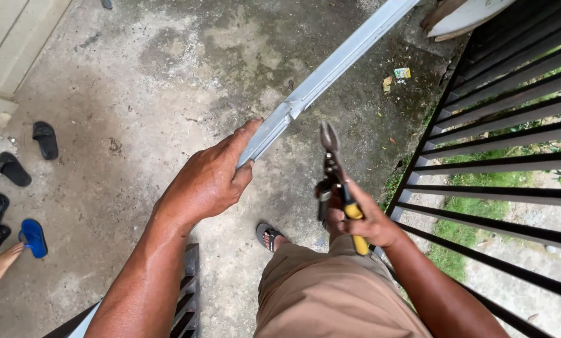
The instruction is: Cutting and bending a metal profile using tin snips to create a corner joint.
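Here, long pale grey metal strip (330, 69), creased, left hand (208, 181) clamped around it, right hand (365, 219) gripping yellow-handled snips (336, 181).

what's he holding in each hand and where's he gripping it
The left hand grips the long grey metal strip at its near end. The right hand holds snips by the yellow handles, blades pointing away.

Left arm: bare forearm reaching up from the lower left, wrist straight, back of the left hand (206, 181) toward the camera, its grip wrapped closed with the thumb stretched forward along the top and the fingers curled under. Right arm: bare forearm entering from the lower right corner, right hand (363, 218) fisted tight in a closed grip, knuckles and curled fingers facing left, thumb laid over the top. Hands level with each other, near but apart.
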